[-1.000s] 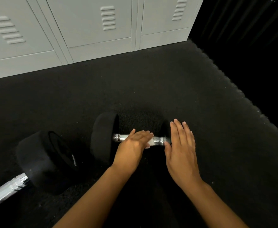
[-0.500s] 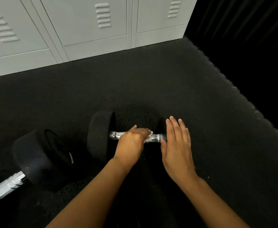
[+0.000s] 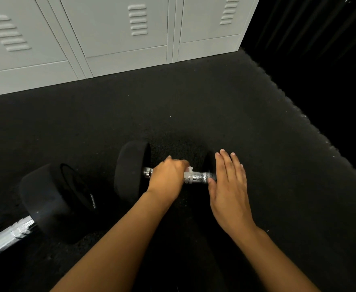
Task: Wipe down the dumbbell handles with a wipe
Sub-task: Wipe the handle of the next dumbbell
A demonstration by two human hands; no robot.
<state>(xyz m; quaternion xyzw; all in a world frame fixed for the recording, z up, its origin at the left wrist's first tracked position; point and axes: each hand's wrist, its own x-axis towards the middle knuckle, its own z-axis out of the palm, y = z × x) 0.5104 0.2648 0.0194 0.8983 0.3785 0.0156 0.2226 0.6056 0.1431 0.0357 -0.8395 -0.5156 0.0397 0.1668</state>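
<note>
A: Where is the dumbbell (image 3: 131, 171)?
B: On the black floor mat (image 3: 194, 114), well back from the mat's right edge, its chrome handle (image 3: 198, 177) running left to right.
A: And the left hand (image 3: 167, 175)?
B: Curled over the handle's left part, with a bit of white wipe (image 3: 188, 170) showing at its fingertips.
A: The right hand (image 3: 229, 186)?
B: Flat, fingers straight, resting on the dumbbell's right head and hiding most of it; it grips nothing.
A: Anything else?
B: A second dumbbell (image 3: 55, 201) lies toward the mat's left edge, and grey lockers (image 3: 114, 30) stand along the far edge.
</note>
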